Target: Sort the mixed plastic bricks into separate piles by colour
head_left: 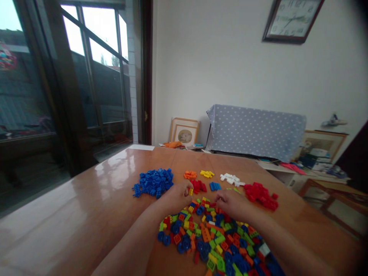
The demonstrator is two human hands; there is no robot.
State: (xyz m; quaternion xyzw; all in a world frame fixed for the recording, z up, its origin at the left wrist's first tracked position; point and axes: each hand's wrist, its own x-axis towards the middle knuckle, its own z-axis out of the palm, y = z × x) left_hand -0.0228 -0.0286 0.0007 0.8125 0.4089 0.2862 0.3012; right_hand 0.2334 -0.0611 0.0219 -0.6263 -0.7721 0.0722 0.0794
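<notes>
Above the far left edge of a large mixed pile of toy bricks (220, 239), my left hand (179, 195) has its fingers closed on a small yellow brick (191, 191). Just beyond that hand lies a small group of red bricks (199, 186). My right hand (230, 201) is low over the far side of the mixed pile, fingers curled together at the bricks; what they hold, if anything, is too small to make out. A few blue bricks (215, 186) lie between and beyond the two hands.
On the wooden table (71, 214), a blue brick heap (155, 182) lies left and a red heap (261, 195) right. Small orange (190, 175), yellow (207, 174) and white (231, 179) groups lie farther back. A cloth-covered object (255, 132) stands beyond the table.
</notes>
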